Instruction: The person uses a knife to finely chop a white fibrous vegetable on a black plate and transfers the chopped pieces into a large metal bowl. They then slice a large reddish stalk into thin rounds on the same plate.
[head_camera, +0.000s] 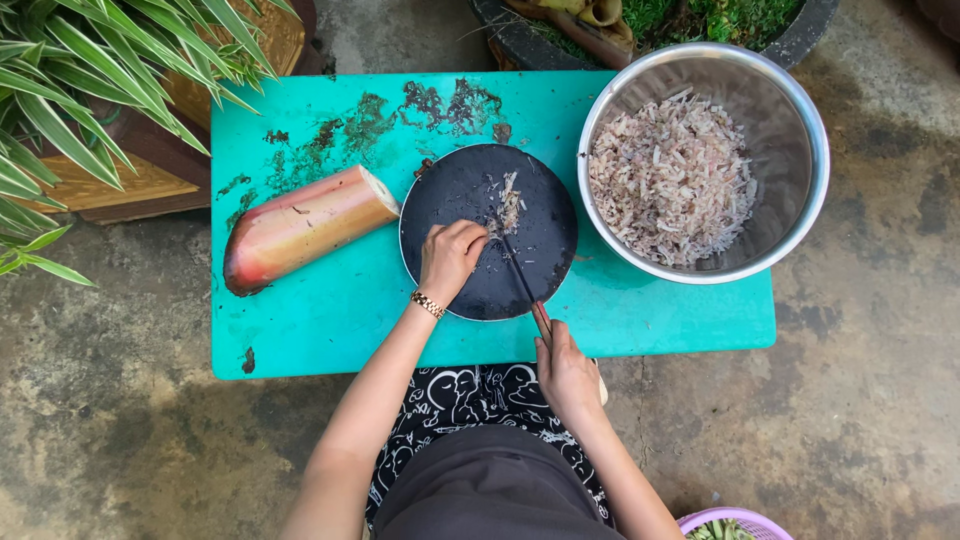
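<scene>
She is mid-slicing, I'd say: the left hand (452, 257) is curled shut, knuckles up, pinning a small clump of shreds (509, 205) on the round black board (488, 232), while the right hand (565, 370) is closed around the handle of a knife (520, 275) angled up toward that clump. The next cut likely needs fingertips tucked clear of the blade. The pink banana blossom (305, 228) lies beside the board on the turquoise tabletop (330, 320) (steel bowl (800, 120) already well filled).

desk (330, 330): smooth turquoise plastic, stained | bowl (800, 110): shiny metal | cutting board (470, 190): dark, matt | banana blossom (300, 228): waxy, glossy | floor (870, 400): rough concrete
</scene>
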